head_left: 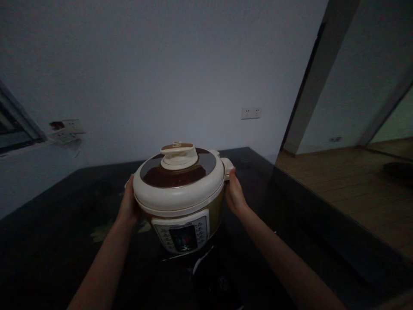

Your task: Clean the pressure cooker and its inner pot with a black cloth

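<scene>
An electric pressure cooker (179,198) with a cream rim, dark glossy lid and cream lid handle (178,155) is between my hands, its control panel (183,234) facing me. My left hand (128,204) is closed on its left side handle, which is mostly covered by the fingers. On the other side, my right hand (235,191) grips the right side handle (227,167), thumb up against it. The cooker is over the dark table; whether its base touches the surface is hard to tell in the dim light.
The dark glossy table (258,172) stands against a pale wall (155,77). A black object (216,280) with a pale edge lies in front of the cooker. Wall sockets (251,113) are behind, more sockets (69,129) at left. Wooden floor (322,181) lies to the right.
</scene>
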A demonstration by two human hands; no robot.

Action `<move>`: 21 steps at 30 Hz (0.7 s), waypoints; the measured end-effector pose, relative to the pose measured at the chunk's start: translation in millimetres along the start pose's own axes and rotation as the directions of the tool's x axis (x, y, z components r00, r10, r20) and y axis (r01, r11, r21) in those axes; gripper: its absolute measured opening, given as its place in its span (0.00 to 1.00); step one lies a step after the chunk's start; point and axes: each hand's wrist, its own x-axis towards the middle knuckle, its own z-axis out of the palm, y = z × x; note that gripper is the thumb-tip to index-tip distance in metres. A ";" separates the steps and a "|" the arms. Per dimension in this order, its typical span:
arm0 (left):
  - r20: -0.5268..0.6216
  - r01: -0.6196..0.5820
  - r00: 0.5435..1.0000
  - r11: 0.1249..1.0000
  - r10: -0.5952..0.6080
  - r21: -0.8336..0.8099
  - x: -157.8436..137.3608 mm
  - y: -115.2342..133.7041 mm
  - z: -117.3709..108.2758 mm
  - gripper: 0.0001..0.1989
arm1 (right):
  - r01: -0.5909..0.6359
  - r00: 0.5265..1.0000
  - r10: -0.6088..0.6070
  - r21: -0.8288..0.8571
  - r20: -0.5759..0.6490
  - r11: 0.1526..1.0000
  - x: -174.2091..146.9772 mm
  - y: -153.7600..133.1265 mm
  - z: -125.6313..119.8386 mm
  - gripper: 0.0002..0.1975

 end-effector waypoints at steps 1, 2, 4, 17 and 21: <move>-0.013 -0.010 1.000 1.000 0.010 -0.007 0.3 -0.4 1.0 0.15 | -0.017 1.000 0.018 0.059 -0.011 0.998 0.3 0.3 1.9 0.37; -0.023 -0.020 1.000 1.000 0.020 -0.011 0.5 -0.8 1.9 0.15 | -0.031 0.999 0.032 0.093 -0.015 0.995 0.5 -0.4 3.8 0.36; -0.032 -0.032 0.999 0.999 0.032 -0.008 0.9 -1.8 3.0 0.15 | -0.061 0.998 0.062 0.112 -0.007 0.992 1.1 -3.9 7.2 0.35; -0.015 -0.053 0.998 0.998 0.054 0.018 0.8 -3.8 8.4 0.15 | -0.145 0.989 0.143 0.107 0.030 0.984 6.9 -19.0 9.2 0.29; -0.074 -0.051 0.996 0.999 0.052 0.016 -2.2 -1.9 13.1 0.14 | -0.157 0.987 0.152 0.113 0.049 0.981 7.4 -20.7 8.7 0.31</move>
